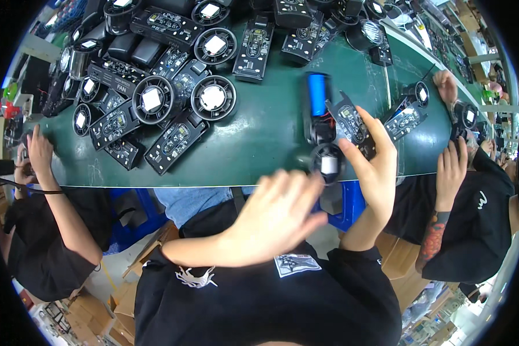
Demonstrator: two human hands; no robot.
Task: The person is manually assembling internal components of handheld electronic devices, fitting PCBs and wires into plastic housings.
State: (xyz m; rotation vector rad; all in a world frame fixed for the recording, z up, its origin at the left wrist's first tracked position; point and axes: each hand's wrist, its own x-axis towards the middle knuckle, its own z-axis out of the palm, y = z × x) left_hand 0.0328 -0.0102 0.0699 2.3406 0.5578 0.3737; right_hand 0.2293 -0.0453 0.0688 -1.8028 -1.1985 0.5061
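An opened handheld fan lies near the table's front edge, its black body (309,124) exposing a blue cylindrical battery (318,95) and some thin red wires. The fan's round head (328,164), with a white square at its middle, points toward me. My right hand (375,155) pinches a black cover panel with circuit-like markings (352,122) between thumb and fingers, tilted beside the body. My left hand (279,205) is smeared by motion just left of the round head. Its fingers are too blurred to read, and whether they touch the head cannot be made out.
Many black handheld fans (153,101) are heaped across the green table's (259,127) far left, with more (254,46) along the back. Another fan (406,118) lies to the right. Co-workers' hands (451,170) (39,153) are at both sides. Blue stools (138,219) stand below the edge.
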